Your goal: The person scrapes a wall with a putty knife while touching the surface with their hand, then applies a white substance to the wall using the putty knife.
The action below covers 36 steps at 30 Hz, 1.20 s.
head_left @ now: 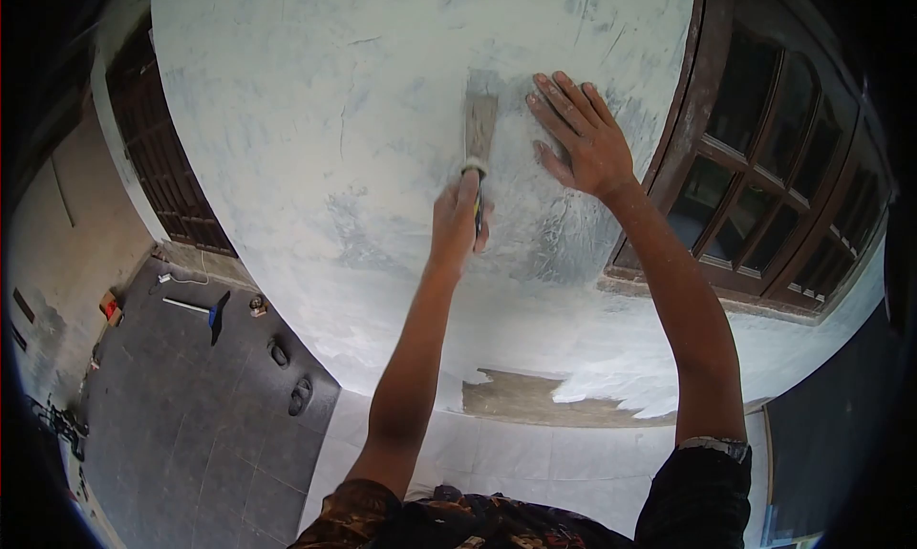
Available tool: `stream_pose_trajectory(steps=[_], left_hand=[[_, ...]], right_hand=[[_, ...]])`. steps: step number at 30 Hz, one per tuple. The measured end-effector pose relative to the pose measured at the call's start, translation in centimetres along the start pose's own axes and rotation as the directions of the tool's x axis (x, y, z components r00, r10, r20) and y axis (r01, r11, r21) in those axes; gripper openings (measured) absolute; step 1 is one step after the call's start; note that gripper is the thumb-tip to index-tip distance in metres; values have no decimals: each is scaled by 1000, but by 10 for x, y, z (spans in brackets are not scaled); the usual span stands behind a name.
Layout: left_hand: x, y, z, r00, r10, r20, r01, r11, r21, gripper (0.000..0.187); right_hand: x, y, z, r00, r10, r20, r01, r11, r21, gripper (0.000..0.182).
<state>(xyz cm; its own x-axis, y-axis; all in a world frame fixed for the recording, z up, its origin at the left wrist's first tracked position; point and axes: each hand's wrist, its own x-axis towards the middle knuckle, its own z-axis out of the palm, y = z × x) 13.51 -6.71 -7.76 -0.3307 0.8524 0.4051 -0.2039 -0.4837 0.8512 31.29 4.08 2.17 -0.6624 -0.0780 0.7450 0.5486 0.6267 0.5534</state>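
My left hand (458,220) is wrapped round the handle of a putty knife (480,124), its broad blade pointing up against the wall (287,100). A grey bare patch shows just above the blade's edge. To the right, my right hand (585,138) lies flat on the wall with its fingers spread, dusty and holding nothing. The wall's whitish coat is blotched with grey scraped patches and thin cracks around both hands. Lower down, a strip of bare brownish wall (516,396) shows below ragged white edges.
A brown wooden window (740,205) with glass panes is close to my right arm. At the left are a dark wooden door (172,138), a blue broom (217,315) and dark sandals (300,396) on the grey tiled floor (210,415). White tiles (497,444) lie below me.
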Motion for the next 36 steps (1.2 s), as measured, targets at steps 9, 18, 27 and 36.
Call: stream_pose_trajectory(steps=[9, 18, 27, 36], left_hand=[[12, 10, 2, 998, 63, -1, -63, 997, -45, 38], [16, 26, -1, 998, 60, 12, -60, 998, -25, 38], [16, 25, 0, 1000, 0, 3, 0, 1000, -26, 41], [8, 21, -1, 1000, -26, -7, 26, 999, -24, 40]], right_hand=[[-1, 0, -1, 1000, 8, 3, -8, 1000, 29, 60], [-1, -1, -1, 1000, 19, 12, -19, 999, 26, 60], [-2, -3, 0, 1000, 13, -3, -13, 1000, -1, 61], [-2, -2, 1, 1000, 17, 2, -17, 1000, 2, 60]])
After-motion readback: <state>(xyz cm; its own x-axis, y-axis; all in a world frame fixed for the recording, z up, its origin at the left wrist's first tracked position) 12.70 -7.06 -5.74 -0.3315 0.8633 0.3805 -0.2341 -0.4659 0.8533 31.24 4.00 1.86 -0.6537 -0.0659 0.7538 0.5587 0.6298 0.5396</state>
